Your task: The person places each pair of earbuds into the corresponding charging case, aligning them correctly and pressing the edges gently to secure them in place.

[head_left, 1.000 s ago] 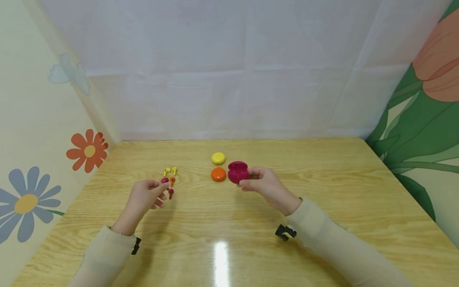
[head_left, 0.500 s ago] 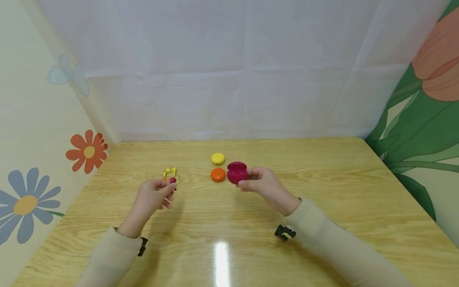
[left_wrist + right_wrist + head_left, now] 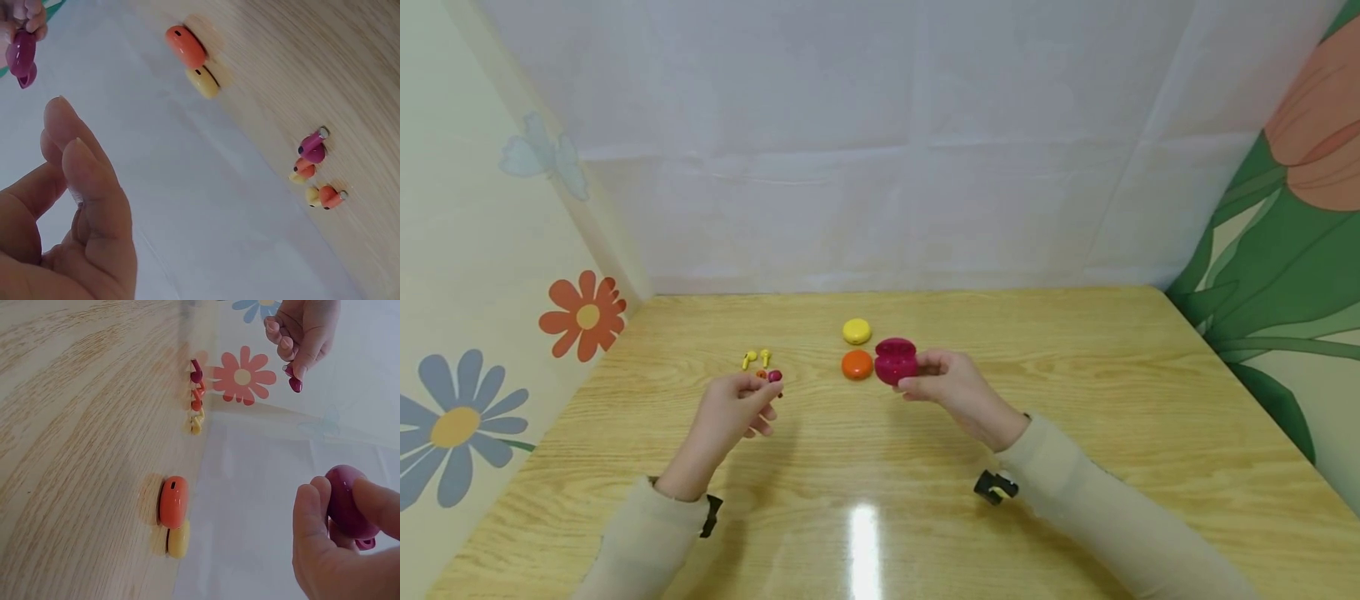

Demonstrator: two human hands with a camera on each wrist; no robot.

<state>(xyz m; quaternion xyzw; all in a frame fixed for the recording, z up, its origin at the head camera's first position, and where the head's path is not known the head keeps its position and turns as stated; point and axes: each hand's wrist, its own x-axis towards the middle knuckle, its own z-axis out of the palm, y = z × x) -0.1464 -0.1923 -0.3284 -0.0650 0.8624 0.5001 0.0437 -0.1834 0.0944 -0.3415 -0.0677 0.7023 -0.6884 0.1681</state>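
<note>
My left hand pinches a magenta earbud between thumb and fingertips, raised over the table; in the right wrist view the earbud hangs below the thumb. My right hand grips a magenta earbud case by its right side, its lid standing up. On the table near the left hand lie two yellow earbuds. Two orange earbuds and another magenta earbud lie with them, mostly covered by the left hand in the head view.
A closed orange case and a closed yellow case sit on the wooden table, left of the magenta case. A white cloth hangs behind the table. Painted flower walls flank both sides.
My left hand has lifted the magenta earbud away from the other earbuds and moved to the right with it. The right hand and the magenta case stay nearly still.
</note>
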